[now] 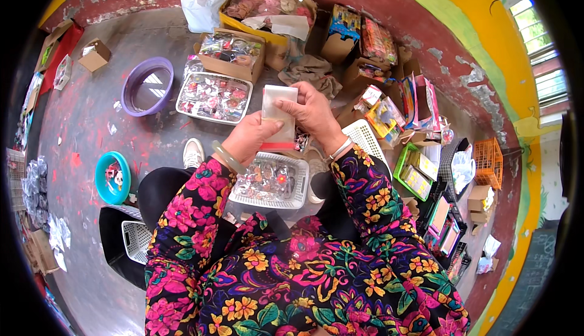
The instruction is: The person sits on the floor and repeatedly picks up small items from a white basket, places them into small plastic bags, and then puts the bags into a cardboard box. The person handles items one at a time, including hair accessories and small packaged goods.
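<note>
Both hands are raised above the baskets, on a flat stack of clear plastic bags [278, 94] with a red strip along its near end. My left hand [250, 136] grips the left side, thumb lying across the front. From the right, my right hand [315, 116] pinches the upper part between thumb and fingers. Below them, between my feet, stands a white plastic basket [303, 181] full of small clear-wrapped items. Farther off is another white basket [178, 106], holding small packets with pink and red pieces.
A purple basin [129, 86], a turquoise basin [98, 181] and a black tub [109, 229] stand on the left. Beyond the baskets are a cardboard box [258, 62] and a yellow-edged box [277, 39]. Along the right are a green crate [399, 167] and an orange crate [490, 162].
</note>
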### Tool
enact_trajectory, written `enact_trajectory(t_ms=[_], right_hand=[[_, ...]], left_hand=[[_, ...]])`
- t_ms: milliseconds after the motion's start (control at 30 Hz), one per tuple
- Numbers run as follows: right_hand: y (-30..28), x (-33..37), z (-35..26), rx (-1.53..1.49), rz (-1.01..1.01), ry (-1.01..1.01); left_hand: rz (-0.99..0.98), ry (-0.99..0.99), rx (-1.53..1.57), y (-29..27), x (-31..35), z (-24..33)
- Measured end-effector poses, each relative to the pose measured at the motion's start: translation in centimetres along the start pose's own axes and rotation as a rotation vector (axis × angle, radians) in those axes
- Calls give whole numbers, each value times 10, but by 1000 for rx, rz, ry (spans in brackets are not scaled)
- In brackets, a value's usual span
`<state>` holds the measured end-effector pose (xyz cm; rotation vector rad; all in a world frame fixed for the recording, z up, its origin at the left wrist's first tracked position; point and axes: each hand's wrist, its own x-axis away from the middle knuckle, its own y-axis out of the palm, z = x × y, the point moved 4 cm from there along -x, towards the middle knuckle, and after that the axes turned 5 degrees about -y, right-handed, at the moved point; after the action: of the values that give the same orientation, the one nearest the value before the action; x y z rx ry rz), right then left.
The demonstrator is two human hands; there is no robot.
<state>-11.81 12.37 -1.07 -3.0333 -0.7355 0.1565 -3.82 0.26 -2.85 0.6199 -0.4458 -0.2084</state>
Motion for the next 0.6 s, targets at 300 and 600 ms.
enact_trajectory(t_ms=[300, 600], right_hand=[[6, 5, -1, -302, -27, 175], [3, 5, -18, 351, 124, -36]], left_hand=[[8, -8, 93, -1, 1, -3], [93, 96, -8, -2, -1, -2]])
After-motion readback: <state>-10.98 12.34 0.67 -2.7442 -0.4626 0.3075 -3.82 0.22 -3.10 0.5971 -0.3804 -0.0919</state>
